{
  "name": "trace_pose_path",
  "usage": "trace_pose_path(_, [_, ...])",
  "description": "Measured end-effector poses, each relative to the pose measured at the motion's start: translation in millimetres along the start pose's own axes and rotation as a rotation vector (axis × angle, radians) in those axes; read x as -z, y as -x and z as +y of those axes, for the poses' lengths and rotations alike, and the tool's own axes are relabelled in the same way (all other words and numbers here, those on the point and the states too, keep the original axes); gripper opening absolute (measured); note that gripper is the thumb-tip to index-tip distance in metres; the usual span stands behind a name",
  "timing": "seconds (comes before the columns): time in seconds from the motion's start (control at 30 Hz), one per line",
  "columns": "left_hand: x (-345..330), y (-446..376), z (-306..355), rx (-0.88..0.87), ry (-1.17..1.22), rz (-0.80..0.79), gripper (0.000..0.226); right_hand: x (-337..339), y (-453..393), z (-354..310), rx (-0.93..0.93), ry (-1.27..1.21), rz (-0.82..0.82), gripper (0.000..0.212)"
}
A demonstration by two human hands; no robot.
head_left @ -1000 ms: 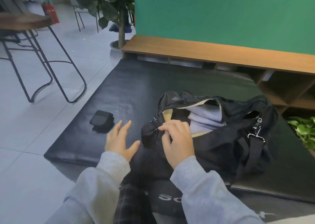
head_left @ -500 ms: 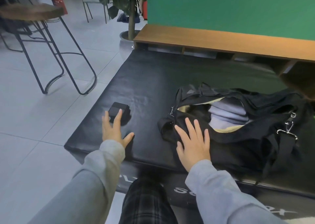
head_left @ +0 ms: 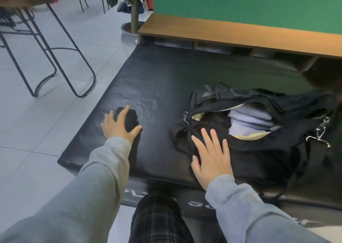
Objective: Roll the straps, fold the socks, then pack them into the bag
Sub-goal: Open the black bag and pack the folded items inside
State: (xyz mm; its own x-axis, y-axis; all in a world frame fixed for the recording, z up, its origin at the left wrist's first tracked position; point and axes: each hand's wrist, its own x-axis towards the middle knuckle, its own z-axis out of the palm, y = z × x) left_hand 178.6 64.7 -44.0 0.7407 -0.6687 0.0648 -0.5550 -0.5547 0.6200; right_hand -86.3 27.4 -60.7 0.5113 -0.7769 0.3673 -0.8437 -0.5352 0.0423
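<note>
Two hands lie spread-fingered: left hand (head_left: 118, 127) on a small black folded bundle (head_left: 129, 119), right hand (head_left: 211, 157) flat on the open black fabric duffel bag (head_left: 268, 146).

Head view, looking forward and down

One wide-angle camera sits at the person's head, tilted down over both grey sleeves onto the black mat (head_left: 166, 72) just ahead. It is close: the left hand (head_left: 118, 127) and right hand (head_left: 211, 159) fill the lower middle, with the bag (head_left: 268, 146) to the right. Farther off it takes in a wooden bench (head_left: 231, 32), a green wall (head_left: 249, 4) and tiled floor (head_left: 37, 124) at left.
</note>
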Motion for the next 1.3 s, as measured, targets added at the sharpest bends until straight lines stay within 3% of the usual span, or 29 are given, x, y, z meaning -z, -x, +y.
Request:
trace_pose_path(0.17, [-2.0, -1.9, -7.8, -0.070, 0.120, 0.020, 0.048, -2.1, 0.6, 0.2, 0.012, 0.026, 0.004, 0.061])
trace_pose_path(0.33, [-3.6, 3.6, -6.9, -0.123, 0.077, 0.032, 0.046, -1.5, 0.7, -0.5, 0.017, 0.008, 0.023, 0.055])
trace_pose_path(0.63, [5.0, 31.2, 0.1, -0.190, 0.066, -0.103, 0.045, 3.1, -1.6, 0.1, 0.024, -0.081, -0.029, 0.056])
trace_pose_path(0.83, [5.3, 66.4, 7.5, -0.216, 0.175, -0.254, 0.052, 14.3, -5.2, 5.7, 0.027, -0.273, -0.161, 0.048])
trace_pose_path(0.93, [5.2, 85.1, 16.0, -0.199, 0.314, -0.296, 0.061, 18.0, -7.1, 15.8, 0.062, -0.483, -0.243, 0.046])
trace_pose_path(1.03, [4.9, 105.2, 30.7, -0.172, 0.475, -0.283, 0.064, 29.4, -4.4, 13.9, 0.000, -0.677, -0.309, 0.043])
trace_pose_path(1.13, [1.7, 121.9, 49.1, -0.176, 0.567, -0.259, 0.066, 46.1, -7.9, 6.5, -0.142, -0.858, -0.473, 0.043])
trace_pose_path(1.2, [-0.6, 131.0, 63.5, -0.202, 0.598, -0.256, 0.068, 61.8, -14.6, 6.0, -0.269, -0.964, -0.595, 0.050])
trace_pose_path(1.3, [-0.8, 141.3, 85.1, -0.251, 0.635, -0.276, 0.068, 77.6, -20.4, 8.2, -0.367, -1.018, -0.625, 0.063])
